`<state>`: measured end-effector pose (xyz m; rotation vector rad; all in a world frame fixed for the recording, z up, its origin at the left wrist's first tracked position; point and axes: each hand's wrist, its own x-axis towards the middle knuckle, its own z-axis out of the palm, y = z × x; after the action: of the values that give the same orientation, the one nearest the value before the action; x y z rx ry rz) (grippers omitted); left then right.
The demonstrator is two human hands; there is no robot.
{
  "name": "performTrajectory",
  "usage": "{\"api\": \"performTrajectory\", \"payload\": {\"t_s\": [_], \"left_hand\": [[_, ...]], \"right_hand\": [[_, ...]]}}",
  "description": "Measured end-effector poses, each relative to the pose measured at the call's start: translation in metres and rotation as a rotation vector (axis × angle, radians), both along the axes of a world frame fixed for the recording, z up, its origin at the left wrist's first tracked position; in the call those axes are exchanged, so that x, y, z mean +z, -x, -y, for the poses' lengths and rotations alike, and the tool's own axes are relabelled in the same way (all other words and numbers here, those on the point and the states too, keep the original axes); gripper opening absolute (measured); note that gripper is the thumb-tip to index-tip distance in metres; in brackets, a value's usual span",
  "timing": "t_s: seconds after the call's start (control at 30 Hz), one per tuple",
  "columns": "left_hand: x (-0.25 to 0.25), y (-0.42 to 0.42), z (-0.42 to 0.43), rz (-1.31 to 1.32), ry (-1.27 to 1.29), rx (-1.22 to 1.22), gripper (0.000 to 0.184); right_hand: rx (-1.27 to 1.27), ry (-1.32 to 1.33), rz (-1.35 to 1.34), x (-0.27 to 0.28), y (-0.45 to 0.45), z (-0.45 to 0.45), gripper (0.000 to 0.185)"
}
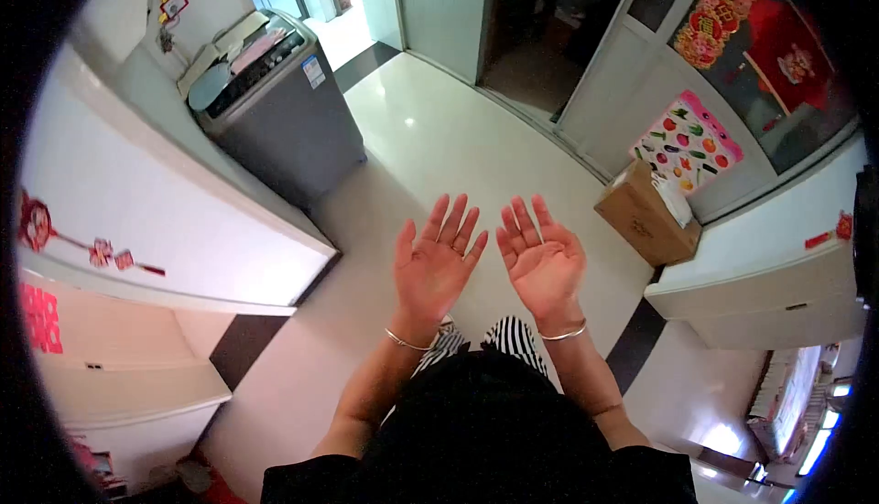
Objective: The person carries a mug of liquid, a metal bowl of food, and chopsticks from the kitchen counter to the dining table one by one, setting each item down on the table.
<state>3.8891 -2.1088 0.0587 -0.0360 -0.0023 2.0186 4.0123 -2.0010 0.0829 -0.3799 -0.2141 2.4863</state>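
Both palms face up toward the camera, held out in front of my body over the pale floor. My left hand (434, 266) has its fingers stretched and spread, with nothing in it; a thin bangle (407, 340) circles the wrist and a ring shows on one finger. Beside it, slightly apart, my right hand (545, 261) lies open and bare, its fingers extended and its thumb along the side. Another bangle (563, 332) rings that wrist. Neither hand touches any object. Below them are black-and-white striped trousers (515, 337) and a black top (485, 422).
A grey washing machine (284, 110) with things on its lid stands at the left. At the right, a cardboard box (644, 216) with a white bag sits by the wall under a fruit-and-vegetable poster (689, 142). Beyond the glossy floor (439, 129) are a dark doorway (540, 37) and a bright one.
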Motion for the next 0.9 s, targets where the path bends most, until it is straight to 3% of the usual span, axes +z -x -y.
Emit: {"api": "performTrajectory", "payload": {"t_s": [0.23,0.5,0.63,0.9], "left_hand": [[-0.015,0.14,-0.126,-0.006,0.121,0.102,0.053],[-0.001,0.296,-0.273,-0.049,0.128,0.295,0.053],[0.012,0.366,-0.32,0.005,0.104,0.408,0.052],[-0.02,0.522,-0.415,0.076,0.115,0.475,0.054]], "right_hand": [[0.098,0.057,-0.018,-0.033,0.163,-0.139,0.043],[0.294,0.095,-0.115,-0.019,0.343,-0.312,0.041],[0.389,0.093,-0.086,-0.003,0.424,-0.367,0.042],[0.473,0.082,-0.039,-0.029,0.585,-0.453,0.046]]}}
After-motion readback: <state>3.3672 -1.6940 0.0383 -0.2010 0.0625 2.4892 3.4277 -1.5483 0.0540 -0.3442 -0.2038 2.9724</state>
